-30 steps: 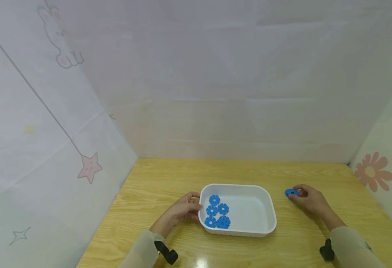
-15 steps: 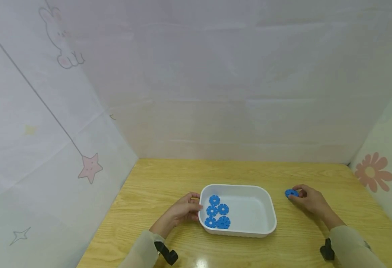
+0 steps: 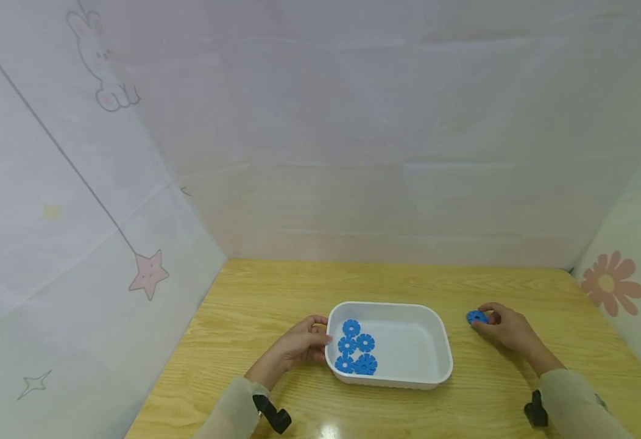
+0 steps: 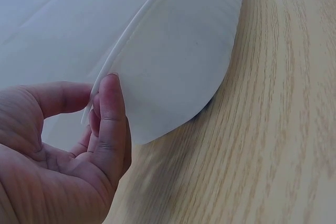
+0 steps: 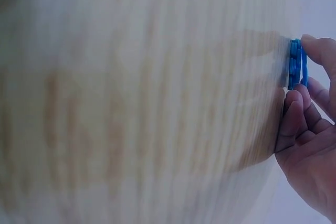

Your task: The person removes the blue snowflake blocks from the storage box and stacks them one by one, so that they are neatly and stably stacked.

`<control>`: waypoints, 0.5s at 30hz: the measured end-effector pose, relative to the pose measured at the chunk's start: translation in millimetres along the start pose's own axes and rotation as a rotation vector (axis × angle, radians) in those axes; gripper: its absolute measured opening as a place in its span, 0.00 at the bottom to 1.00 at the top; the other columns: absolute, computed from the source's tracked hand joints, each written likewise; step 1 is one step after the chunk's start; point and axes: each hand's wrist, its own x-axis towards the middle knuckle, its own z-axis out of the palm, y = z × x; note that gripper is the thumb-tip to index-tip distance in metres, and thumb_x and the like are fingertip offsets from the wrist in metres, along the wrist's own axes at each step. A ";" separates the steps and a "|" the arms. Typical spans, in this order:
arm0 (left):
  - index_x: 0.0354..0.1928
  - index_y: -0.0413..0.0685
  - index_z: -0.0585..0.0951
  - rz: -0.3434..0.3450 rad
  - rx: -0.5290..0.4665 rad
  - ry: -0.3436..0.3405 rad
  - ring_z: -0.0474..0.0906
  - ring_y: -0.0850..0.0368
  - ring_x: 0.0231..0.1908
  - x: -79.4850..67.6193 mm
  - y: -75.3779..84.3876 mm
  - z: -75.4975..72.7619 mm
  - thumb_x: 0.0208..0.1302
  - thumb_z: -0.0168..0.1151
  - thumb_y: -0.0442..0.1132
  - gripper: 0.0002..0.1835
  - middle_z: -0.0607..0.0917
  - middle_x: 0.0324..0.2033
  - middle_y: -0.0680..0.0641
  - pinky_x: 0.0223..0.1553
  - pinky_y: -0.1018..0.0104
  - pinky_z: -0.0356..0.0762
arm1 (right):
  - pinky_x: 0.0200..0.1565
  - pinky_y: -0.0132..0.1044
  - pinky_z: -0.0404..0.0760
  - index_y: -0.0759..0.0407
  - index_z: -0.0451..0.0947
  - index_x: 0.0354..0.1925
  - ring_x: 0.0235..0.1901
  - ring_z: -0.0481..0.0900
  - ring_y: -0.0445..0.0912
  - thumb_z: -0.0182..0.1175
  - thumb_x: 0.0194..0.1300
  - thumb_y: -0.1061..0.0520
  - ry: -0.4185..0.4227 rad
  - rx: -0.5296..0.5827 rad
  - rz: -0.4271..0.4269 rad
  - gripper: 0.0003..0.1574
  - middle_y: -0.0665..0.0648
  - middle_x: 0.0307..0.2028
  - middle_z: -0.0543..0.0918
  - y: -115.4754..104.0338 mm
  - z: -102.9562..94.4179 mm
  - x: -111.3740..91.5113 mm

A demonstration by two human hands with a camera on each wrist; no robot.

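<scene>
While the left hand (image 3: 295, 344) holds the left end of the white tray (image 3: 414, 341) in the head view, the right hand (image 3: 509, 329) pinches a few blue discs (image 3: 474, 317) near the tray's right side, on or just above the wooden table (image 3: 254, 292). More blue flower pieces (image 3: 347, 346) lie inside the tray, at its left part. In the left wrist view, the tray's rim is between thumb and fingers. In the right wrist view, the discs are seen edge-on, together as a small stack, between the fingertips (image 5: 308, 39); I cannot count them surely.
</scene>
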 end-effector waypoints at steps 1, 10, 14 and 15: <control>0.65 0.40 0.66 0.001 0.002 0.001 0.83 0.57 0.32 -0.2 0.3 0.2 0.66 0.65 0.32 0.28 0.82 0.42 0.45 0.31 0.67 0.86 | 0.37 0.40 0.75 0.66 0.73 0.61 0.37 0.72 0.50 0.66 0.67 0.40 0.001 -0.003 -0.001 0.38 0.57 0.39 0.78 0.3 0.3 0.3; 0.66 0.40 0.66 0.004 0.007 0.006 0.83 0.57 0.32 -0.5 1.0 1.3 0.66 0.65 0.32 0.29 0.81 0.41 0.46 0.31 0.66 0.86 | 0.36 0.39 0.74 0.66 0.73 0.61 0.35 0.71 0.48 0.66 0.67 0.40 0.010 -0.022 -0.017 0.38 0.55 0.37 0.77 2.9 2.5 3.2; 0.65 0.40 0.66 0.002 0.003 0.000 0.83 0.57 0.32 -0.3 0.4 1.3 0.66 0.64 0.32 0.28 0.81 0.41 0.46 0.31 0.66 0.86 | 0.35 0.39 0.73 0.67 0.73 0.60 0.34 0.71 0.48 0.66 0.67 0.40 0.008 -0.024 -0.019 0.37 0.55 0.36 0.77 2.2 2.4 3.6; 0.65 0.40 0.66 0.001 0.002 0.000 0.83 0.57 0.32 -0.1 0.2 1.3 0.66 0.64 0.32 0.28 0.81 0.41 0.46 0.31 0.66 0.86 | 0.35 0.39 0.73 0.67 0.73 0.60 0.34 0.71 0.48 0.65 0.67 0.40 0.007 -0.025 -0.021 0.37 0.55 0.36 0.76 1.8 2.3 3.6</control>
